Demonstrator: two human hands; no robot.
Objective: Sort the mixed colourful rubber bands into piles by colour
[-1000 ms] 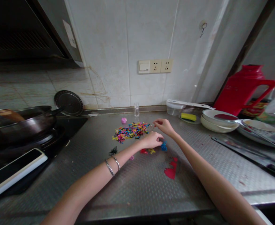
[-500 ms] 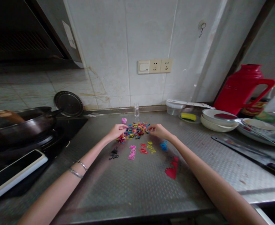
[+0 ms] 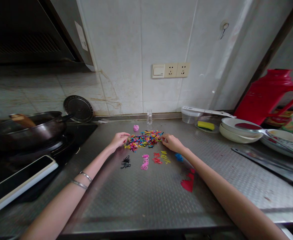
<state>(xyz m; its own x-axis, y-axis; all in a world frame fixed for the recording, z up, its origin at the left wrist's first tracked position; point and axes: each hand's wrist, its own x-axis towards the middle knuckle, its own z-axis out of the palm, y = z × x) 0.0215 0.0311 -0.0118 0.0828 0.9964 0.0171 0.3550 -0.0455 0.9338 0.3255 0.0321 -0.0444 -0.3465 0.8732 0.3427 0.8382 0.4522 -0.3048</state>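
A loose heap of small multicoloured rubber bands [image 3: 146,139] lies on the steel counter between my hands. My left hand [image 3: 119,140] is at the heap's left edge, its fingers stretched out and thumb apart. On the right edge, my right hand [image 3: 172,143] has its fingers bent together against the bands; what they pinch, if anything, is hidden. In front of the heap lie small sorted groups: black bands [image 3: 125,162], pink bands [image 3: 145,162], red bands [image 3: 157,158], yellow bands [image 3: 165,157] and blue bands [image 3: 178,157], the last close to my right wrist.
Behind the heap are a pink ball-like lump [image 3: 135,128] and a small clear bottle [image 3: 149,117]. A torn red piece [image 3: 187,181] lies near my right forearm. A pan [image 3: 31,130] on the stove and a white-edged device [image 3: 23,183] are left; bowls [image 3: 240,133] and a red thermos [image 3: 266,96] right.
The heap is spread wider, chiefly leftward. My left hand has moved outward from it, its fingers further apart. The whole view has shifted slightly, moving the scene right.
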